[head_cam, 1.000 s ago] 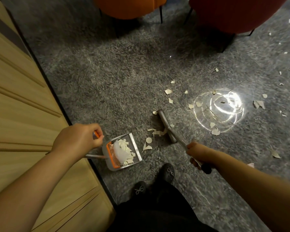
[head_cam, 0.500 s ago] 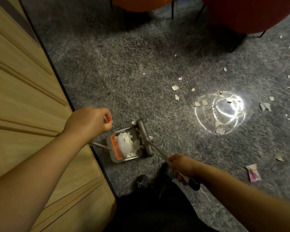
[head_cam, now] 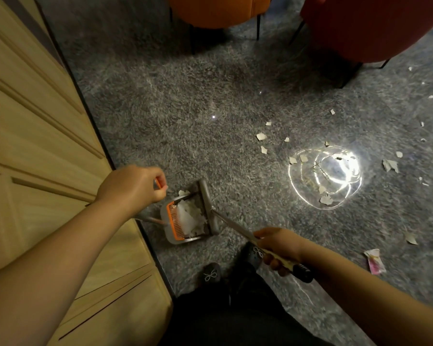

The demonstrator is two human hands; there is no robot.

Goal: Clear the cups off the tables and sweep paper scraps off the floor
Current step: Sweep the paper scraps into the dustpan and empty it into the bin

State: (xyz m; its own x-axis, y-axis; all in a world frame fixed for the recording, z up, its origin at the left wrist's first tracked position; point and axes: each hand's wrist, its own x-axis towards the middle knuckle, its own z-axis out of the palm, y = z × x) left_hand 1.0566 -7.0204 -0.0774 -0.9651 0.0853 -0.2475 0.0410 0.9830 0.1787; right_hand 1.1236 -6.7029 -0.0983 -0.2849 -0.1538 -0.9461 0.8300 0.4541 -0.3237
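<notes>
White paper scraps (head_cam: pixel 190 218) fill the dustpan (head_cam: pixel 185 221), and the broom head (head_cam: pixel 208 206) sits across its mouth. We judge this the pushing-in step: hold the pan lip flat to the floor (head_cam: pixel 185 121) and draw the bristles fully inward. Left hand (head_cam: pixel 133 187) is clenched round the dustpan's handle, arm reaching forward. Right hand (head_cam: pixel 279 245) is wrapped round the broom shaft (head_cam: pixel 231 224), forearm angled inward. More scraps lie well apart, rightward.

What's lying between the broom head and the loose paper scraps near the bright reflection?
Nothing visible: only bare grey floor separates the broom head, resting at the dustpan mouth, from the paper scraps.
</notes>
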